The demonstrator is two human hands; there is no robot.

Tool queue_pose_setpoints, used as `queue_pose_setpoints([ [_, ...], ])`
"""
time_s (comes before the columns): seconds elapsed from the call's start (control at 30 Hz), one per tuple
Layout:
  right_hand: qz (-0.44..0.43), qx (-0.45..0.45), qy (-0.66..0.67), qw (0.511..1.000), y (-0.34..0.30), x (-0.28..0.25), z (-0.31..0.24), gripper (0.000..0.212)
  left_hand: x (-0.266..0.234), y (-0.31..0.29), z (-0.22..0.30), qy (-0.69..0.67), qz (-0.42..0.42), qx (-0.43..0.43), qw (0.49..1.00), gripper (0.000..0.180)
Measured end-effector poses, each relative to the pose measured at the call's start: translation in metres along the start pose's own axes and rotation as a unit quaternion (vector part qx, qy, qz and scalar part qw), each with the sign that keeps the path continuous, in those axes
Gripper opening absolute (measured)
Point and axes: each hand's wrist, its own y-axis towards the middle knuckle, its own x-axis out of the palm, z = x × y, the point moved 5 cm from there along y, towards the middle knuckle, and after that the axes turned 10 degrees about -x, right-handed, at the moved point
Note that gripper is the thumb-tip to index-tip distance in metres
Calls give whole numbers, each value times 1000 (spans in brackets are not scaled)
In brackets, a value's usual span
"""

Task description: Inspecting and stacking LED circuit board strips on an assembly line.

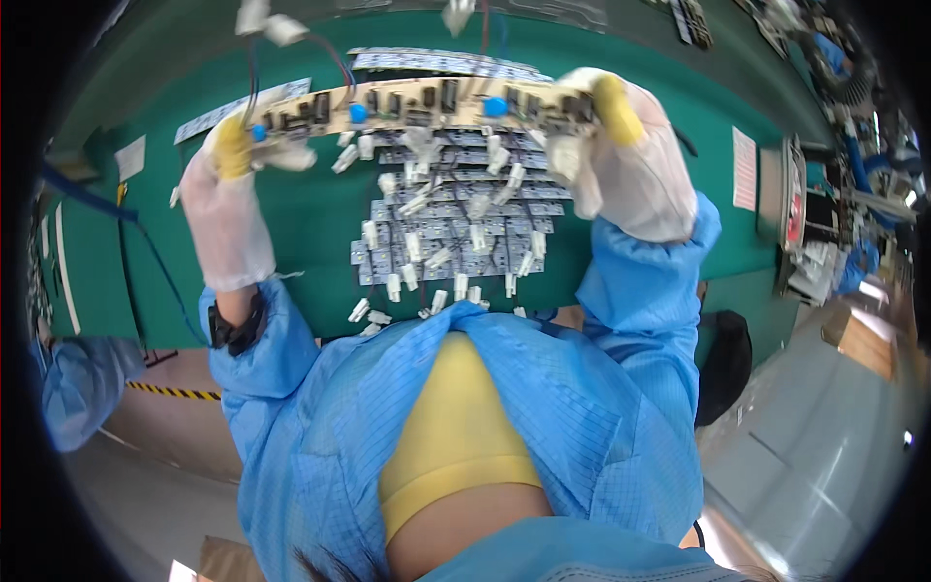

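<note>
Both gloved hands are up over the green tabletop (310,223), stretching a long tan circuit strip (417,105) between them. The left hand (228,184) pinches the strip's left end, grip clamped tight, a yellow finger cot over the thumb. The right hand (621,155) closes on the right end the same way, and its glove hides that end of the board entirely. The strip is thin and rigid, studded with dark blocky parts and a few round blue ones; the small parts blur together and are hard to tell apart. White plugs on thin wires (276,27) trail off its top edge, cut short by the picture's rim. Below the strip lies a sheet of small grey boards (456,228), with white plastic connectors (393,286) scattered over it. A white paper label (129,157) sits at the tabletop's left, and a pale card with red print (744,167) at its right. A blue ribbed sleeve covers each forearm.
</note>
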Motion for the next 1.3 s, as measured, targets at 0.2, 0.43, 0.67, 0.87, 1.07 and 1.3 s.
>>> queue_pose_setpoints([
  [0.2, 61, 54, -132, 988, 6, -15, 8, 29, 0, 0, -6, -54, -24, 0, 998, 33],
  [0.43, 68, 75, -82, 991, 11, 0, 1, 66, 0, 17, 4, 31, 27, -2, 999, 33],
  [0.67, 181, -17, -756, 629, 64, -207, -41, 96, -117, 106, -75, 192, 100, 30, 976, 21],
  [0.87, 258, 123, -867, 408, 94, -353, -46, 97, -106, 102, -71, 158, 196, -9, 968, 27],
  [1.07, 209, 105, -781, 579, 106, -395, -41, 62, -103, 95, -65, 150, 202, 3, 968, 36],
  [1.3, 179, -67, -713, 675, 77, -417, -57, 39, -76, 70, -4, 110, 171, 177, 963, 42],
])
